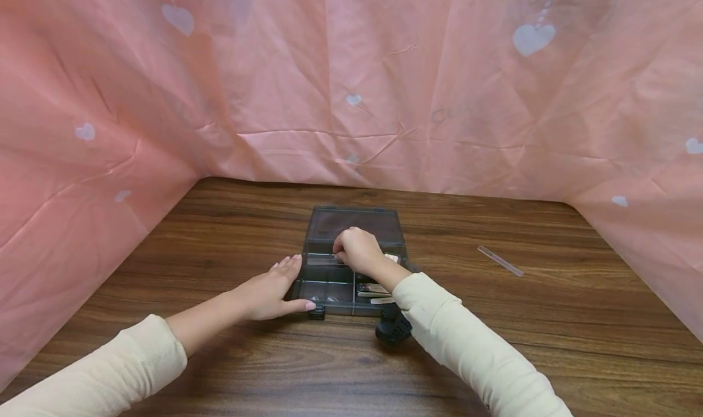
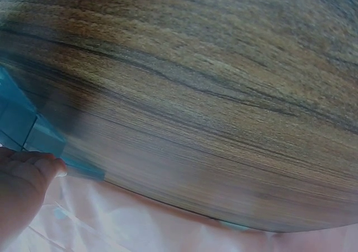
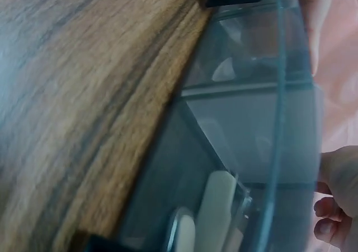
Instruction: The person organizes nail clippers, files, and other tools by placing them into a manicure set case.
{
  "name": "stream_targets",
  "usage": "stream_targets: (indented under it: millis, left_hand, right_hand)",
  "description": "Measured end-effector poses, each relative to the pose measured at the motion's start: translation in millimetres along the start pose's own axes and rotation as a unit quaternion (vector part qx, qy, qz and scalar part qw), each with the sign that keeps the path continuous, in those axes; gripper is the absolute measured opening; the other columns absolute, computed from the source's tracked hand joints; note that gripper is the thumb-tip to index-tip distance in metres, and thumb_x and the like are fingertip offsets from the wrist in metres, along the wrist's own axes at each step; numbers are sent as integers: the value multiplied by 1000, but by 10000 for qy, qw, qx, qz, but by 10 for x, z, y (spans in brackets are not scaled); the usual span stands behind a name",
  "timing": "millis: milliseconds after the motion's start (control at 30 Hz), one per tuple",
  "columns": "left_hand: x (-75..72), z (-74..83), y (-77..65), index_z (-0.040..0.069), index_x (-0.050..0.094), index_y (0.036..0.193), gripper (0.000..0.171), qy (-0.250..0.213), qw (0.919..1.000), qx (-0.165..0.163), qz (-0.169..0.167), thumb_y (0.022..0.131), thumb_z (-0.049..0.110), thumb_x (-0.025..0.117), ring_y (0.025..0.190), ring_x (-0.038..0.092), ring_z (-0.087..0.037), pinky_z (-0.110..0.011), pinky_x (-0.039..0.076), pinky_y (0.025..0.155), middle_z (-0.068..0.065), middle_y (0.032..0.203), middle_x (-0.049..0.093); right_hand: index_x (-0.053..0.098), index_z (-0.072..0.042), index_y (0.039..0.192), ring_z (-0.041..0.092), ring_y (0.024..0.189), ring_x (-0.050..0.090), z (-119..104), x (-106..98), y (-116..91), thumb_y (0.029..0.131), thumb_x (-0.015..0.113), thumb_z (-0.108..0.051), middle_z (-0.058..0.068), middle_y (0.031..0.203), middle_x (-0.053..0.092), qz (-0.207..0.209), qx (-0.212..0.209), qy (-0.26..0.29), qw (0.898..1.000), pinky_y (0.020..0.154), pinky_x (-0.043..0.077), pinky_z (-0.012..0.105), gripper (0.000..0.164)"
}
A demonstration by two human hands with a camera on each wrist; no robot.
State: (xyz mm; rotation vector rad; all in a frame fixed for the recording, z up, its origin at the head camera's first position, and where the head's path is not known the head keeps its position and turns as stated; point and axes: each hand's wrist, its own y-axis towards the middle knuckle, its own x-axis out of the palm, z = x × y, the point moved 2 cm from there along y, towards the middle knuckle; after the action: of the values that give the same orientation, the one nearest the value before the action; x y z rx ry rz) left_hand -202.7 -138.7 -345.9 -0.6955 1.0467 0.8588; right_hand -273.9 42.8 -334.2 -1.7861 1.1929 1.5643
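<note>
A dark translucent compartment box (image 1: 325, 292) lies with its lid (image 1: 354, 223) folded back on the wooden table. My left hand (image 1: 274, 290) rests along the box's left side, fingers straight and thumb at the front corner; the left wrist view shows this hand (image 2: 25, 176) against the box wall (image 2: 47, 140). Over the rear compartments, my right hand (image 1: 359, 250) has its fingers curled downward. In the right wrist view the right hand (image 3: 342, 199) is partly cut off, and whether its fingertips pinch anything is hidden. Slim cream-coloured pieces (image 3: 215, 210) lie in the front right compartment.
A clear plastic strip (image 1: 500, 261) lies on the table to the right. Small clear pieces (image 3: 225, 70) sit in the front left compartment. A black latch (image 1: 317, 312) juts from the box's front. Pink cloth (image 1: 384, 99) encloses the table's back and sides.
</note>
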Motion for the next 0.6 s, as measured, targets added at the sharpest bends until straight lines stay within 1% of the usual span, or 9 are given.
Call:
stream_targets:
  millis: [133,233,433,600]
  left_hand:
    - [4,-4,0,-11,20,143,95,5,10000,23,22,85,55,56,140,20,-40,-50,21,114,-28,149,22]
    - [3,-6,0,-11,20,143,95,23,10000,41,35,85,55,56,140,20,-40,-50,21,114,-28,149,23]
    - [-7,-2,-2,-11,20,143,95,49,10000,64,33,85,55,56,140,21,-40,-50,21,114,-28,149,23]
    - [-6,-2,-2,-11,20,143,95,38,10000,39,-11,85,56,55,140,20,-40,-50,21,114,-28,149,22]
  right_hand:
    - [74,-10,83,19,84,59,12,-54,-40,83,68,-11,2,84,70,115,-37,154,9998,72,52,37,6]
    - [74,-9,84,18,83,59,18,-98,-93,84,67,-11,2,84,70,254,-182,197,9993,72,52,36,8]
    - [74,-9,83,17,78,58,26,-196,-230,83,67,-10,1,81,70,754,-720,185,9944,67,52,31,7]
    - [74,-6,84,17,79,59,49,-253,-358,82,67,-8,2,83,70,800,-1131,360,9897,66,50,27,7]
